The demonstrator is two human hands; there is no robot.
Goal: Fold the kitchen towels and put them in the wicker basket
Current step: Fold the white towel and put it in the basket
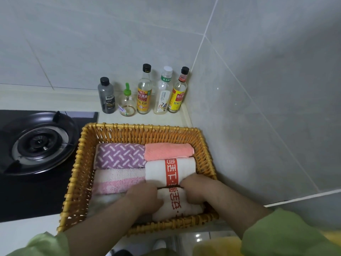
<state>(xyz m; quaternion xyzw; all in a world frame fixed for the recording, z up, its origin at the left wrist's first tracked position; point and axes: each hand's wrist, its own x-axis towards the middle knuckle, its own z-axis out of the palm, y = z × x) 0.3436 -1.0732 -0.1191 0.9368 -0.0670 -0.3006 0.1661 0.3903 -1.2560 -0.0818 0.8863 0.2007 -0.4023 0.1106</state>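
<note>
A wicker basket (pixel 81 163) sits on the counter and holds several folded towels. At the back lie a purple patterned towel (pixel 120 155) and a salmon towel (pixel 168 150). In the middle row are a pink-and-white towel (pixel 118 180) and a white towel with a red printed band (pixel 170 169). At the front right lies a second white towel with red print (pixel 175 204). My left hand (pixel 144 199) and my right hand (pixel 195 191) both grip this front towel inside the basket. A pale towel at the front left (pixel 105 200) is partly hidden by my left forearm.
A black gas hob (pixel 36 143) lies left of the basket. Several bottles (pixel 144 93) stand along the back wall in the corner. A tiled wall (pixel 258 108) rises close on the right. The counter's front edge runs just below the basket.
</note>
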